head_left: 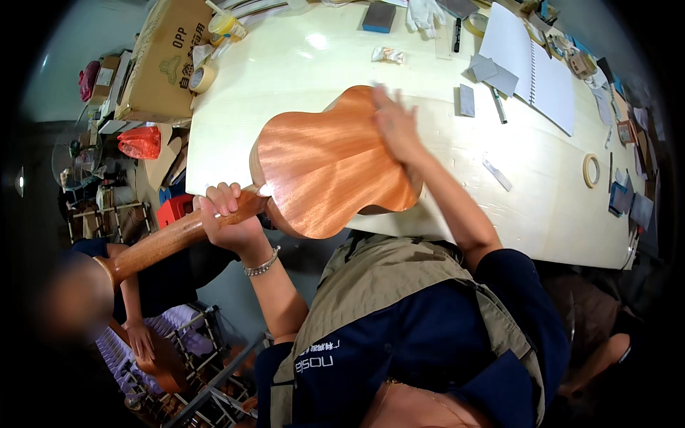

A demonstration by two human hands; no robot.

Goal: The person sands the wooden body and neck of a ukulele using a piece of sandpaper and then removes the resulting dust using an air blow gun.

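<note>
A brown wooden ukulele [335, 167] is tilted over the near edge of the table, its flat back facing up. Its neck [160, 239] slants down to the left, and the outer end is blurred. My left hand [232, 217] is closed round the neck close to the body, with a bracelet on that wrist. At the far right edge of the ukulele's back, my right hand [399, 128] touches the wood. Its fingers are smeared by motion, so whether anything lies under them cannot be made out.
The pale table [442, 178] bears an open spiral notebook [549, 89], grey abrasive sheets [494, 75], a tape roll [591, 171] and a blue-grey block [379, 17]. A cardboard box [153, 68] stands at the left. A co-worker's hand [139, 339] rests on another wooden instrument [163, 367] at lower left.
</note>
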